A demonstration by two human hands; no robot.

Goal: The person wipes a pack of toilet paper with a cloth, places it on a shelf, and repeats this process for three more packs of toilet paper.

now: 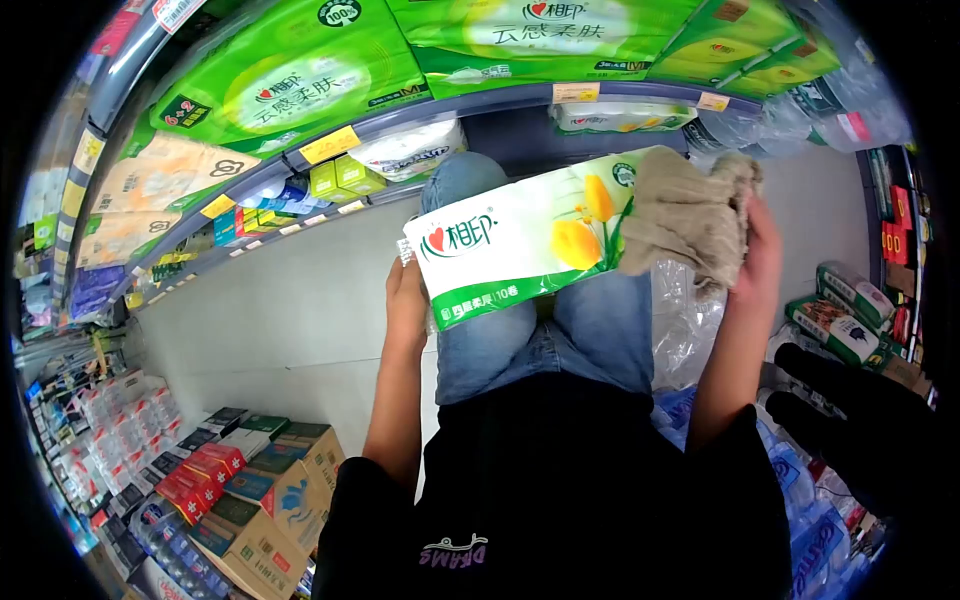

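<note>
A white and green pack of toilet paper rolls [520, 240] with yellow tulips printed on it is held up above my knees. My left hand [406, 298] grips its left end, with the fingers partly hidden behind the pack. In my right hand [759, 250] is a beige cloth [685, 212], bunched up and lying against the right end of the pack. The cloth covers that corner of the wrapper.
Ahead, a shelf [375, 125] carries large green tissue packs [290, 85]. Another white pack [625, 117] sits on the lower shelf. Cardboard boxes [265, 540] stand at lower left, bottled water [800, 490] at lower right. Grey floor [270, 310] shows between.
</note>
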